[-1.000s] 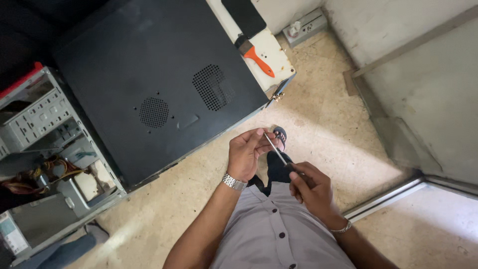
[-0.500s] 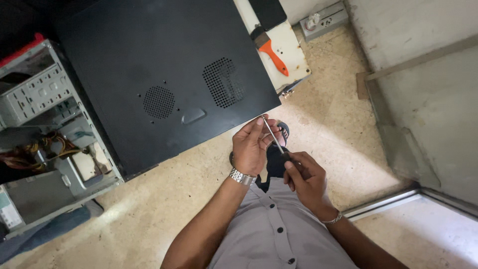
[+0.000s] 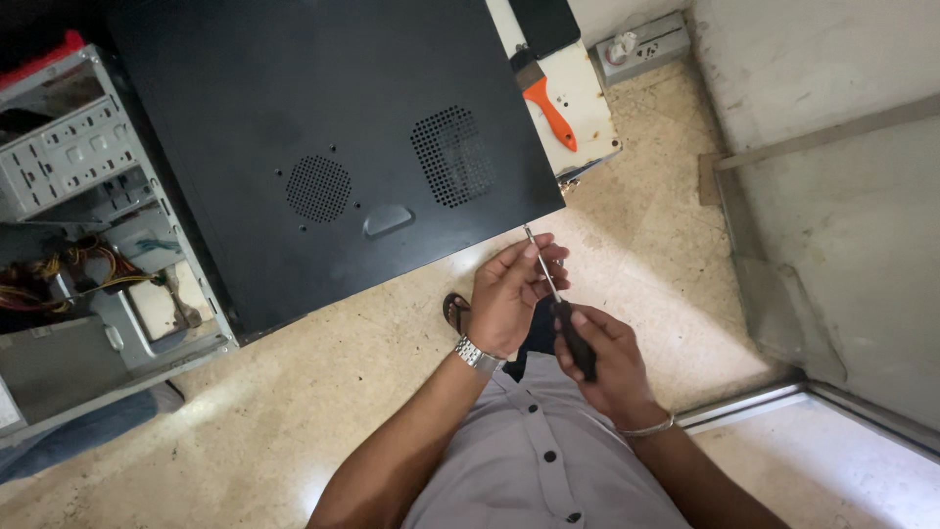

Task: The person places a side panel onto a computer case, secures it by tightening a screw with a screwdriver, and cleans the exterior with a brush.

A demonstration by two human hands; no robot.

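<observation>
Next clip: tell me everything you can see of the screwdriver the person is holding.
The screwdriver has a dark, nearly black handle and a thin, bright metal shaft. It is held in the air above the pale stone floor, slanting with its tip up toward the edge of the black computer case panel, which it does not touch. The right hand wraps the handle; the fingers of the left hand pinch the shaft near the tip. The tip's type is too small to tell.
</observation>
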